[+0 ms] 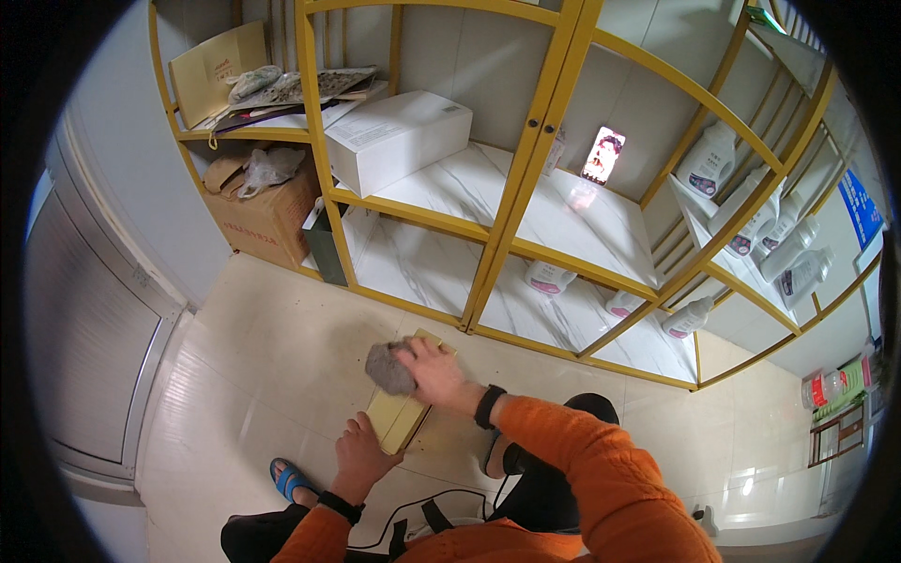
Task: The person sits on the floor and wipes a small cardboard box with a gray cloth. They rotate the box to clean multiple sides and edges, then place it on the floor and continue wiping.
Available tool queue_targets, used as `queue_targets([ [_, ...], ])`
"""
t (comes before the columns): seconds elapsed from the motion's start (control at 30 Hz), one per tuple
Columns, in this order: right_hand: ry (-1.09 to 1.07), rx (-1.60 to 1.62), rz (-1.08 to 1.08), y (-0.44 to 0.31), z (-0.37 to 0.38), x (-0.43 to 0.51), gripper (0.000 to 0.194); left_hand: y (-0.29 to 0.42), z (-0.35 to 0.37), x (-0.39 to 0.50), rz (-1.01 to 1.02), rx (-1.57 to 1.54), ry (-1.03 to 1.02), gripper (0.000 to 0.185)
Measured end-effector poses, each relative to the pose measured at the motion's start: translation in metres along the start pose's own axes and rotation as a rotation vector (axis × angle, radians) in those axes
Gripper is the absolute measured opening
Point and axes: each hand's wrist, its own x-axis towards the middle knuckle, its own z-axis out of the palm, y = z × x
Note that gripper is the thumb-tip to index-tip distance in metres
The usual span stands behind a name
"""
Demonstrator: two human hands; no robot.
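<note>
A long, pale yellow box [389,415] is in front of me, low over the tiled floor; whether it rests there I cannot tell. My left hand [364,450] grips its near end, thumb and fingers on either side. With my right hand [434,373] I hold a grey cloth [389,368] against the upper part of the box. The cloth hangs over the box's left edge. My right hand hides part of the box's far end.
A yellow-framed shelf unit [486,281] stands just beyond, holding a white box [401,137], a lit phone [603,155] and several detergent bottles [707,160]. A cardboard box [260,218] sits at left, near a metal door [105,338]. A black cable [415,500] runs by my legs.
</note>
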Motion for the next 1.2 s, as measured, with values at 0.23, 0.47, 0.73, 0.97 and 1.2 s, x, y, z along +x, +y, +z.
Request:
queue_targets([
  [0.23, 0.082, 0.131, 0.329, 0.053, -0.002, 0.018, 0.076, 0.004, -0.004, -0.002, 0.007, 0.011, 0.01, 0.087],
  [0.47, 0.083, 0.307, 0.549, 0.069, 0.003, 0.027, 0.079, 0.005, -0.006, -0.003, 0.013, 0.007, -0.025, 0.086],
  [0.73, 0.009, 0.399, 0.643, 0.076, -0.007, 0.028, 0.078, 0.003, 0.002, -0.002, 0.03, 0.016, 0.031, 0.086],
  [0.97, 0.094, -0.013, 0.238, 0.04, -0.004, 0.01, 0.072, 0.001, 0.0, 0.001, 0.016, 0.042, 0.038, 0.086],
  [1.2, -0.019, -0.019, -0.064, -0.008, 0.009, -0.011, 0.073, 0.003, -0.003, 0.001, -0.008, -0.017, 0.021, 0.086],
])
